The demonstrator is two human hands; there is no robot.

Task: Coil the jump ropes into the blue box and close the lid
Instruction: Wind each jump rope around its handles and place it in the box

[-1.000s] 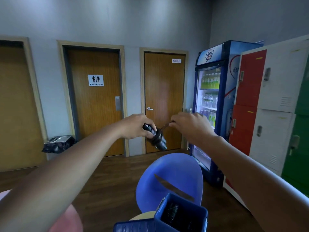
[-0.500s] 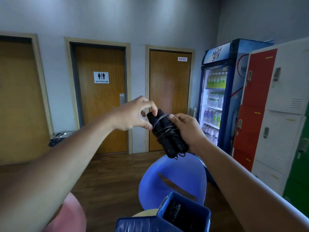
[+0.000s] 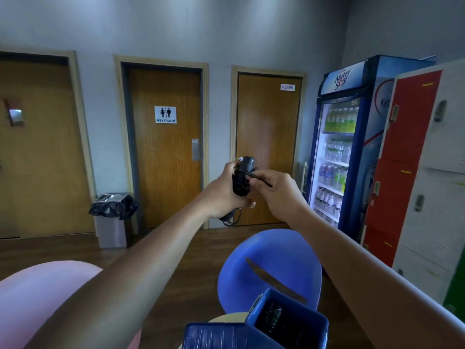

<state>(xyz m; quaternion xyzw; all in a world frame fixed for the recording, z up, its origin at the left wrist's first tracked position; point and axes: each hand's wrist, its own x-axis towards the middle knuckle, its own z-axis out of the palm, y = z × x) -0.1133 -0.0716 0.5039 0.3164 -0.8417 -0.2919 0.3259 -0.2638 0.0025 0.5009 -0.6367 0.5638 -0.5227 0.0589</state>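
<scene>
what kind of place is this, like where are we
Probably a shared lobby or corridor in a gym or similar public building: a wooden door with a RESTROOM sign, a blue glass-front drinks fridge full of bottles, and red and white metal lockers along the right wall.

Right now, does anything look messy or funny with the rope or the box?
A little. The jump rope is not fully coiled: a loose loop dangles below the left hand, and the right hand pinches a stray bit of cord. The blue box is open, its lid lying beside it.
</scene>
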